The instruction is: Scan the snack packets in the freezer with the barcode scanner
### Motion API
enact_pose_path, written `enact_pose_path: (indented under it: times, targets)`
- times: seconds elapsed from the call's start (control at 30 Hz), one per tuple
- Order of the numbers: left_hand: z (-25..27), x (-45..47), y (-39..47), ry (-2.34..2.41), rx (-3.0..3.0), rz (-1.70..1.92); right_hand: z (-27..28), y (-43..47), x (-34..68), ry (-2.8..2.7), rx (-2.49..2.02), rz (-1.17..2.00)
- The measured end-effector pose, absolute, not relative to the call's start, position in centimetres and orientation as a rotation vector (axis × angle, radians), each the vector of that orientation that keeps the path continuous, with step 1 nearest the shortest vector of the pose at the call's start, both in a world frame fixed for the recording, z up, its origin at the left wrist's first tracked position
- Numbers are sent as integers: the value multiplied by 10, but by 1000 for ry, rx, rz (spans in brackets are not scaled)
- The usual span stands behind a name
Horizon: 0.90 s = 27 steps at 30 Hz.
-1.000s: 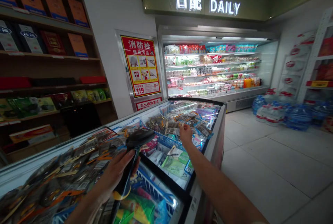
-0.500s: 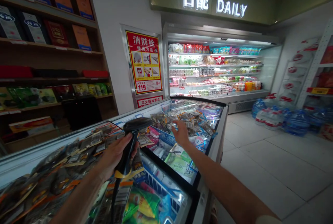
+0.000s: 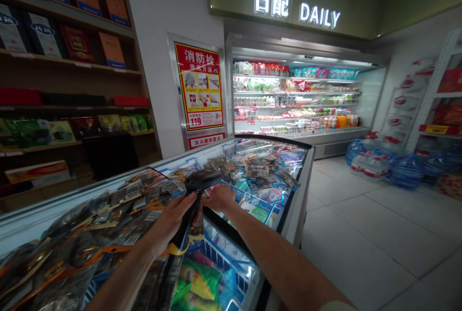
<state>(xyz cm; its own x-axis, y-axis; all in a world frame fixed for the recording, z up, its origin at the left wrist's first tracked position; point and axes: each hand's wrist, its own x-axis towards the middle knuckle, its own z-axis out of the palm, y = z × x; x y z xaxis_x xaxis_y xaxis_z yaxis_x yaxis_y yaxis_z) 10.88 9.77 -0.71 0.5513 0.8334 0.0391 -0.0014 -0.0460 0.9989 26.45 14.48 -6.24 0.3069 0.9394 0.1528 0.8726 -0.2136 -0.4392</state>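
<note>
My left hand (image 3: 176,217) is closed around the handle of a black barcode scanner (image 3: 202,179), which stands upright with its head tilted to the right. My right hand (image 3: 222,199) is just right of the scanner, its fingers curled in beside the black frame (image 3: 228,226) of the freezer's glass lid. What those fingers hold, if anything, is hidden. Beneath both hands is a chest freezer (image 3: 305,176) heaped with dark packets with orange edges (image 3: 104,219). Green and yellow bags (image 3: 202,284) lie in a blue basket (image 3: 231,263) under the glass.
Shelves of boxes (image 3: 84,0) and snack bags stand on the left. A lit open refrigerator (image 3: 296,133) is at the back beside a red fire hydrant poster (image 3: 200,84). Large water bottles (image 3: 407,171) stand on the tiled floor (image 3: 361,234) at the right.
My right hand has moved left and down from above the packets to beside the scanner, its fingers curling in. My left hand has shifted slightly right and down with the scanner.
</note>
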Motion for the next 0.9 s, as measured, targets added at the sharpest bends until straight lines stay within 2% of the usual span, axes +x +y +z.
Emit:
enact_pose_path:
  times: [0.2, 0.57, 0.9]
  targets:
    - [-2, 104, 90, 827, 1413, 832, -65, 134, 300, -1446, -2157, 146]
    - [-5, 102, 74, 807, 1440, 819, -70, 162, 263, -1331, -1992, 193]
    - [-8, 85, 78, 840, 1410, 728, -65, 132, 360, -1084, -1637, 481]
